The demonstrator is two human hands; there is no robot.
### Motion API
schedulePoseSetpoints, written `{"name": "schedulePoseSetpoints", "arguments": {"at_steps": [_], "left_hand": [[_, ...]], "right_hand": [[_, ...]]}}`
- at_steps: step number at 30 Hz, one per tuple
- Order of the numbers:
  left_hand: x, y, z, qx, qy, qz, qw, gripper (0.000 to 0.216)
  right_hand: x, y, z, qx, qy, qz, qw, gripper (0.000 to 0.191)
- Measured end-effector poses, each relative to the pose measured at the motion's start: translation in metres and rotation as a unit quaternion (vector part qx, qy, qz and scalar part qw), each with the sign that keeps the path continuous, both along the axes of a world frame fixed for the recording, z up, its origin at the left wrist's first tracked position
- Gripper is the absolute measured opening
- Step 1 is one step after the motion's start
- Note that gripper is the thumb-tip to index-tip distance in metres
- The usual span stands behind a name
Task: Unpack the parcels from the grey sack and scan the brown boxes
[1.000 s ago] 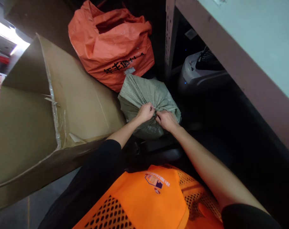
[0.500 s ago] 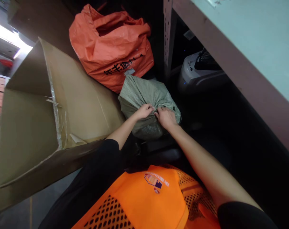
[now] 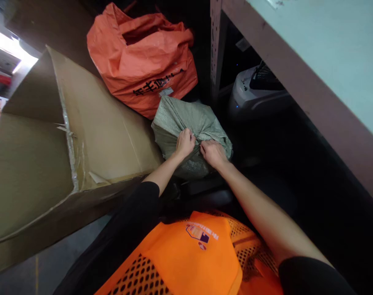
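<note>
A grey-green woven sack stands in front of me, its top gathered into creases that meet at the middle. My left hand is closed at the left of this gathered spot, fingers curled into the fabric. Close beside it, my right hand is also closed, gripping the sack's cloth just right of the centre. The fingertips of both hands are partly hidden, and I cannot make out whether a tie lies between them.
A large open cardboard box lies at the left, near the sack. Behind the sack sits an orange woven bag with black lettering. A table with a metal leg is at the right, and a white-and-black appliance stands beneath it.
My left hand has turned more upright, and its fingers have curled into a tighter fist on the sack. The right hand has stayed nearly in place, its fingers more closed.
</note>
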State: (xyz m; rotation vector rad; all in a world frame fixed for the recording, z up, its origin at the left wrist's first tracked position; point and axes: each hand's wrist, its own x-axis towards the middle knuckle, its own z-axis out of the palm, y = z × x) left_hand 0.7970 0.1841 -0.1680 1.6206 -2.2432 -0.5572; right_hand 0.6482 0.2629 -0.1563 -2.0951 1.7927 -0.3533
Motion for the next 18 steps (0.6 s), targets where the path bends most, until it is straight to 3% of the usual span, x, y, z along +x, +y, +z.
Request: {"name": "schedulePoseSetpoints", "arguments": {"at_steps": [4,9,11,14,18], "left_hand": [[0.006,-0.006,0.01,0.069,0.028,-0.05,0.996,0.01],[0.012,-0.016,0.03,0.099,0.058,-0.272,0.955,0.035],[0.009,-0.02,0.031,0.095,0.038,-0.301,0.948,0.029],[-0.001,-0.02,0.023,0.06,0.031,-0.235,0.97,0.017],[-0.013,-0.011,0.006,0.027,0.051,-0.014,0.998,0.009]], "right_hand": [[-0.004,0.003,-0.006,-0.006,-0.042,-0.012,0.999,0.031],[-0.007,0.002,-0.008,-0.029,-0.061,0.018,0.998,0.034],[-0.007,0.001,-0.007,-0.031,-0.058,0.022,0.998,0.033],[-0.005,0.0,-0.005,-0.028,-0.049,0.006,0.998,0.032],[0.002,0.0,-0.004,-0.028,-0.054,-0.004,0.998,0.03]]}}
